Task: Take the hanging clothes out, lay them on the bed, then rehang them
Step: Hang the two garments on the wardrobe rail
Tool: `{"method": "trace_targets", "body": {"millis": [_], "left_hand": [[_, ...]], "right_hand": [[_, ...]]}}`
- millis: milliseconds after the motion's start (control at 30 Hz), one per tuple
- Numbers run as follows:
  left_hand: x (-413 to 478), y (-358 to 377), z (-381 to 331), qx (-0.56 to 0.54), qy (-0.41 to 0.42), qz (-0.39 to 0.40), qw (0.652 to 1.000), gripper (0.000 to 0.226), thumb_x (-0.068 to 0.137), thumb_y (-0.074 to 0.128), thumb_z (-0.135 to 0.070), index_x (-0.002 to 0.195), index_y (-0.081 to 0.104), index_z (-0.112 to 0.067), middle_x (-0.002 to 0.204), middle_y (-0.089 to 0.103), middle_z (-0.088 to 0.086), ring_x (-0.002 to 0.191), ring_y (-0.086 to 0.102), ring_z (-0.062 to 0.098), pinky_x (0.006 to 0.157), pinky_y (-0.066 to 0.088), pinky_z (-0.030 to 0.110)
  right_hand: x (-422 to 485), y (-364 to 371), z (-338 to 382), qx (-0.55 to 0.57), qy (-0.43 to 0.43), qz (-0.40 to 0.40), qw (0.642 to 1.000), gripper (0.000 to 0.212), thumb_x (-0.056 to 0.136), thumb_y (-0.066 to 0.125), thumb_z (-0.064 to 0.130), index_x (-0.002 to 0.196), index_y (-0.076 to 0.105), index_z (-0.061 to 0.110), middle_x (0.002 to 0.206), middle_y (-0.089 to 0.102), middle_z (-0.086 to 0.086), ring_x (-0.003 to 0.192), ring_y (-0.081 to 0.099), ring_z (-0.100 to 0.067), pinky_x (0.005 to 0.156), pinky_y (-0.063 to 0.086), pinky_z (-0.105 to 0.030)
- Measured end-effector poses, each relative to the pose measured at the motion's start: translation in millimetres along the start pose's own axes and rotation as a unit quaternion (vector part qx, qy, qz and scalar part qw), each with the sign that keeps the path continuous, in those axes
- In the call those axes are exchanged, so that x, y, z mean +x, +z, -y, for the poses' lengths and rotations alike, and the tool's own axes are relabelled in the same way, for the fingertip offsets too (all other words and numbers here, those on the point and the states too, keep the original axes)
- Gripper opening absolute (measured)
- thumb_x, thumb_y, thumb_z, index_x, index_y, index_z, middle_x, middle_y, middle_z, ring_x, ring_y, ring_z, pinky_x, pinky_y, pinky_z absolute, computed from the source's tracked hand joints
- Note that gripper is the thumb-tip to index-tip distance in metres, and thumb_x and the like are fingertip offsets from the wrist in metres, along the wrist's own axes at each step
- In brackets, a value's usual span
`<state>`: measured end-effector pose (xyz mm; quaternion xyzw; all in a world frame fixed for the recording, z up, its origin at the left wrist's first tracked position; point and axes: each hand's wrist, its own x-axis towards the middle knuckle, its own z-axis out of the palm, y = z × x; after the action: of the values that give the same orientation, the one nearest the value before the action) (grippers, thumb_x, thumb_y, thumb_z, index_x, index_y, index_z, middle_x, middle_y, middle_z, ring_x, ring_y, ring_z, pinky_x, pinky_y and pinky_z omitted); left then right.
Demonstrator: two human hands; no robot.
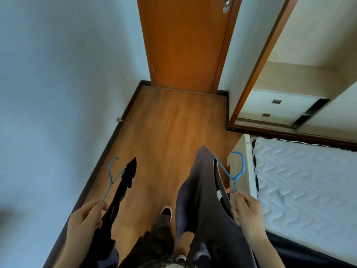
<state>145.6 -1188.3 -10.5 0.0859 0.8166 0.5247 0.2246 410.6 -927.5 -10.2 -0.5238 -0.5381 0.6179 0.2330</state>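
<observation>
My left hand point(86, 216) pinches the end of a blue hanger point(111, 176) that carries a black garment point(119, 194) hanging down past my wrist. My right hand point(246, 210) grips a second blue hanger point(234, 172) with a grey garment point(201, 202) draped over it. Both hangers are held out in front of me above the wooden floor. The bed point(305, 180), with a pale quilted mattress, lies just to the right of my right hand.
An orange wooden door point(183, 41) stands shut ahead. A pale blue wall point(58, 84) runs along the left. The open wardrobe point(286, 105) with white drawers is at the upper right. My shoe point(166, 211) is on the wooden floor point(170, 128).
</observation>
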Motion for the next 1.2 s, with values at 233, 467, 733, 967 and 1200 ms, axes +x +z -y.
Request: {"method": "trace_targets", "body": {"millis": [233,467,733,967,1200], "left_hand": [[154.3,116.2,-70.1,0.036,0.033,0.078,0.996,0.027,0.09,0.054,-0.013,0.071,0.057,0.005,0.048,0.032,0.005,0.05,0.032,0.017,0.059,0.028,0.032],[296.5,225.3,-171.8,0.085,0.088,0.186,0.975,0.03,0.093,0.053,-0.008,0.064,0.062,-0.007,0.041,0.036,0.0,0.041,0.037,0.013,0.05,0.031,0.025],[399.6,374.7,-258.5,0.104,0.117,0.265,0.951,0.028,0.094,0.054,-0.012,0.067,0.062,-0.014,0.046,0.038,0.0,0.05,0.039,0.018,0.059,0.034,0.03],[436.6,531.7,-344.8,0.101,0.139,0.326,0.93,0.03,0.094,0.053,-0.011,0.066,0.061,-0.009,0.046,0.036,0.004,0.042,0.035,0.012,0.048,0.029,0.025],[452.2,693.6,-465.2,0.03,0.166,0.458,0.873,0.03,0.098,0.046,-0.007,0.072,0.058,0.001,0.045,0.027,-0.001,0.043,0.024,0.014,0.054,0.029,0.034]], "right_hand": [[127.7,6.2,32.7,0.024,0.014,-0.091,0.995,0.03,0.099,0.039,0.006,0.094,0.069,0.006,0.053,0.023,0.001,0.042,0.021,-0.009,0.038,0.019,-0.016],[229.7,-5.4,108.4,0.011,-0.022,-0.193,0.981,0.032,0.099,0.037,0.005,0.092,0.068,0.009,0.047,0.025,0.005,0.04,0.023,-0.009,0.041,0.018,-0.02],[371.3,-49.8,161.4,0.042,-0.033,-0.252,0.966,0.035,0.099,0.035,0.003,0.092,0.068,0.01,0.053,0.021,-0.003,0.046,0.02,-0.014,0.045,0.016,-0.026],[510.9,-126.5,210.3,0.135,-0.015,-0.297,0.945,0.026,0.099,0.038,0.005,0.09,0.063,0.0,0.047,0.025,0.005,0.039,0.021,-0.008,0.039,0.018,-0.018],[610.0,-215.8,290.7,0.165,-0.038,-0.315,0.934,0.03,0.097,0.039,0.005,0.082,0.065,0.006,0.046,0.025,0.008,0.037,0.019,-0.009,0.039,0.017,-0.014]]}}
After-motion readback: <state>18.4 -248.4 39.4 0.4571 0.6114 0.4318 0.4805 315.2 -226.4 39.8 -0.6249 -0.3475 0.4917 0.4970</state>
